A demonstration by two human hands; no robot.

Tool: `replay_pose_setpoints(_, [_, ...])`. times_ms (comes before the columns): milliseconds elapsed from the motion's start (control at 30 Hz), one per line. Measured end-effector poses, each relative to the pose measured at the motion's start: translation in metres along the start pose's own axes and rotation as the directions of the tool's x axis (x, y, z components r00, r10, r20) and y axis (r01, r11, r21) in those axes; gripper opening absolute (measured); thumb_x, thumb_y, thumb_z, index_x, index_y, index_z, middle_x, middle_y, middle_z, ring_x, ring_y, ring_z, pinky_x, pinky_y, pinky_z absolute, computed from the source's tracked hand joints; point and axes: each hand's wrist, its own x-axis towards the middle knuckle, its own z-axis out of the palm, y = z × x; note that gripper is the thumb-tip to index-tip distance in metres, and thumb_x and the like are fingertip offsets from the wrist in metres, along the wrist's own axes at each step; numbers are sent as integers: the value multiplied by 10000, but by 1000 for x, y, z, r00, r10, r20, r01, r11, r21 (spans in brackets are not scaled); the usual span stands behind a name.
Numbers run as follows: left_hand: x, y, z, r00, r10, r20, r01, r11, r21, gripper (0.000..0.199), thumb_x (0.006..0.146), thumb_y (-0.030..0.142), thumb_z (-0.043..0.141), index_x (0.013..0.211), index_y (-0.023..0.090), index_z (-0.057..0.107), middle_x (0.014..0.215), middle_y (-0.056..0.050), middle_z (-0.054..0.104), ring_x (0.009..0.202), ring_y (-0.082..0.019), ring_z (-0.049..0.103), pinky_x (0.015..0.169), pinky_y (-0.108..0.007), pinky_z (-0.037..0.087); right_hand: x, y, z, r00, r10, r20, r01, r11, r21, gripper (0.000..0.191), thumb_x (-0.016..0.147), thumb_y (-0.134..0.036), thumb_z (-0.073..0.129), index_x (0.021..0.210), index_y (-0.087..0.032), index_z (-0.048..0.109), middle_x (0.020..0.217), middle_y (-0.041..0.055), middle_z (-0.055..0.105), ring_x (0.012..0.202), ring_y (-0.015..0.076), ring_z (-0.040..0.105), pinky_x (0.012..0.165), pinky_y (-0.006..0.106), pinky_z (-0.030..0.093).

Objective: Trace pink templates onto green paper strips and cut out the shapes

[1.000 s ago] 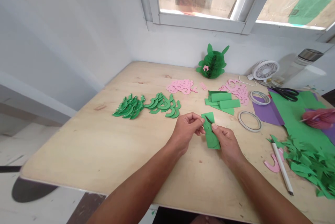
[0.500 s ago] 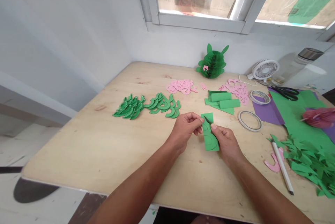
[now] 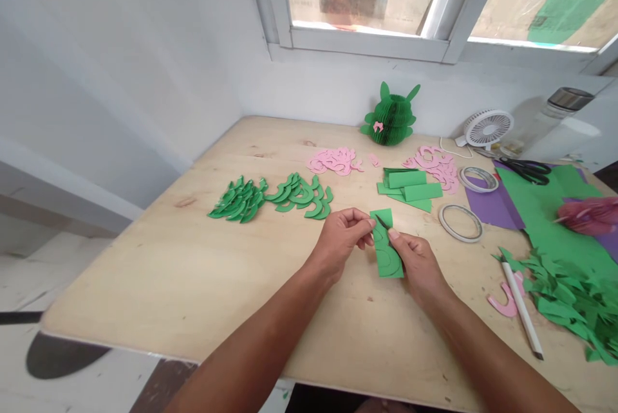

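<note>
My left hand (image 3: 345, 233) pinches the upper left edge of a green paper strip (image 3: 389, 264) that has curved outlines drawn on it. My right hand (image 3: 419, 262) is closed at the strip's right side. From under its thumb a dark pointed blade (image 3: 382, 220) lies over the paper, which looks like part of small scissors; the handles are hidden in the hand. Beyond the hands lies a stack of folded green paper strips (image 3: 410, 183). Cut green curved pieces (image 3: 304, 191) are heaped to the left, beside a second green heap (image 3: 239, 199).
Pink cut pieces (image 3: 333, 160) lie farther back, before a green paper figure (image 3: 390, 118). To the right are tape rolls (image 3: 461, 223), black scissors (image 3: 528, 172), a white fan (image 3: 487, 128), a bottle (image 3: 545, 120), a white pen (image 3: 521, 307) and green scraps (image 3: 574, 303).
The view has shifted very slightly. Both hands keep their hold on the strip and blade, with no clear movement between the frames.
</note>
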Motion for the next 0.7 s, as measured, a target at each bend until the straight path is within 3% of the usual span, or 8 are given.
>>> replay_pose_setpoints(467, [1,1,-3,999,15,28,-15,1000,26,176,645,296,695,614,165,582,489,17,556,480,-91,480,506,-223,353,-1,4,-1,997,75,-20,-74,997,28,485,754,-588,637,554,-190,444,537,-53,312,511,92,230,477,254,171])
replay_pose_setpoints(700, [2,2,-5,998,32,49,-35,998,49,169,652,292,686,617,164,583,493,21,549,491,-89,481,513,-223,351,-2,4,0,999,44,-9,-44,998,44,515,751,-587,647,529,-201,390,480,-79,246,464,75,179,458,260,119])
